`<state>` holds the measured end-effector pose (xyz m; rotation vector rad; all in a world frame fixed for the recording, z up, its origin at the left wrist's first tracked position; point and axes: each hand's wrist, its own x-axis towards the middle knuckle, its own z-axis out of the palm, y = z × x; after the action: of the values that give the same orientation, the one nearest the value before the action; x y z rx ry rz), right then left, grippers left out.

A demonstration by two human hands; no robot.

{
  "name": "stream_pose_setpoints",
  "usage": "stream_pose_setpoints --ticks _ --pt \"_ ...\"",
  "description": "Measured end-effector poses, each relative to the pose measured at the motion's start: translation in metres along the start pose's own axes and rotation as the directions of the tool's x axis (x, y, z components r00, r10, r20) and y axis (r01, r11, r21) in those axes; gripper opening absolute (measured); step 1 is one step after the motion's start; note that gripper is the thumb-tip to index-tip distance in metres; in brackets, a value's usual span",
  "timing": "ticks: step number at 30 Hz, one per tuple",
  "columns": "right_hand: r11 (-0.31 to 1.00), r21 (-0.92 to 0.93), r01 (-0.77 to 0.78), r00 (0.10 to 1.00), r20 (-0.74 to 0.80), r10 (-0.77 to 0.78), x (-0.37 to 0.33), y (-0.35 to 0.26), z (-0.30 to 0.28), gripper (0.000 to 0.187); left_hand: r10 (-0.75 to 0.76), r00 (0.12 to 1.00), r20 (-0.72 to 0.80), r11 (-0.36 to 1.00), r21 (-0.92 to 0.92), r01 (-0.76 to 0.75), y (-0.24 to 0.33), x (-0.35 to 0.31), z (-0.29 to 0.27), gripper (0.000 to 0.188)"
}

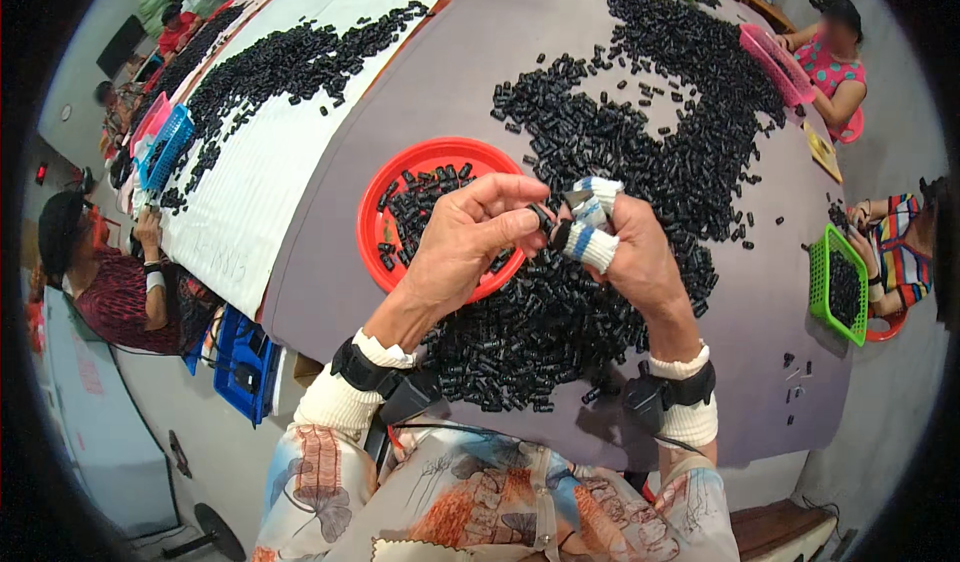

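My left hand (455, 237) pinches a small black cylindrical part (543, 219) between thumb and fingers, over the right side of a round red basin (375, 187). Close beside it, my right hand (642, 257) is closed, with white, blue-striped covers on its thumb and finger. A small grey, pointed, blade-like tool (577, 199) shows between those covered fingers; most of it is hidden. The two hands meet at the part. More black parts lie in the basin. A large pile of loose black parts (530, 347) spreads beneath and beyond my hands.
A grey cloth (330, 272) covers my table; a white-covered table (260, 177) with more black parts adjoins at left. Co-workers sit at both sides. A green basket (817, 287) and a pink basket (775, 62) stand at right, a blue basket (170, 147) at left.
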<state>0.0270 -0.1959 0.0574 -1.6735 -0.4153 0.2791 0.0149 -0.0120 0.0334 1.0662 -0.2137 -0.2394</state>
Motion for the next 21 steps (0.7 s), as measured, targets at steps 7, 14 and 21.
stream_pose_setpoints --ticks 7,14,21 --pt "1.0 0.027 0.004 0.999 -0.032 -0.003 0.006 -0.008 0.008 0.019 0.047 0.999 0.025 0.987 -0.158 -0.043 0.002 0.003 -0.004 0.024" --pt "0.999 0.046 0.029 0.998 -0.056 -0.027 0.013 -0.008 0.01 0.019 0.066 0.998 0.001 0.971 -0.231 -0.064 0.008 0.003 -0.002 0.024" --pt "0.996 -0.031 0.088 0.99 -0.111 -0.091 0.013 -0.011 0.02 0.02 0.013 0.999 -0.043 0.973 -0.231 -0.022 0.008 0.007 -0.007 0.017"
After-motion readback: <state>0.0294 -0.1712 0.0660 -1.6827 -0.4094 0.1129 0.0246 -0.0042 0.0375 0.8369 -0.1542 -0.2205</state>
